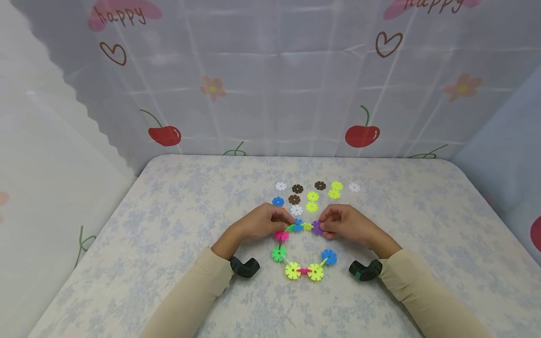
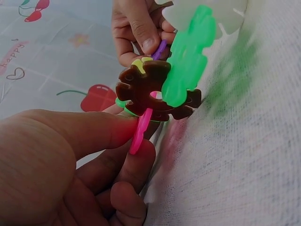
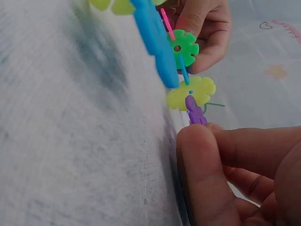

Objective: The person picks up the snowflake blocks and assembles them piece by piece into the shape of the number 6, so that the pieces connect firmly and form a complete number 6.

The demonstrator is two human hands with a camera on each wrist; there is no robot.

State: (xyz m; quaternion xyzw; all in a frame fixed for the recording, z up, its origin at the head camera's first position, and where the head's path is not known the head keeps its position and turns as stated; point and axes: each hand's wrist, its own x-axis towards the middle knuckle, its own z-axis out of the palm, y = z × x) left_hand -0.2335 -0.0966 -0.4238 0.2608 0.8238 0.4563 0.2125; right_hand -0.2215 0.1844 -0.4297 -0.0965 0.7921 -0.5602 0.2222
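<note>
Nearest the person on the tabletop lay the near side of an open ring of slotted plastic discs: two yellow discs, with a pink link edge-on between them. To their right, a slanted yellow piece led to the blue end disc; to their left came a large green disc, then a brown disc slotted to a magenta disc. The left hand pinched that magenta disc between thumb and finger, while the right hand pinched a purple disc, the chain's other end, which stood apart from the blue end disc. Between the hands ran a small green disc, a blue middle disc and a yellow-green disc. The joins looked to hold by slot friction alone, so a sideways twist on the purple disc or a pull between the hands could have popped one apart. Dragging one end might also have swung the near discs round and widened the gap. Farther off lay loose discs, some close enough to the left hand for a stray knuckle to scatter. Beyond them hung a cherry-printed cloth.
</note>
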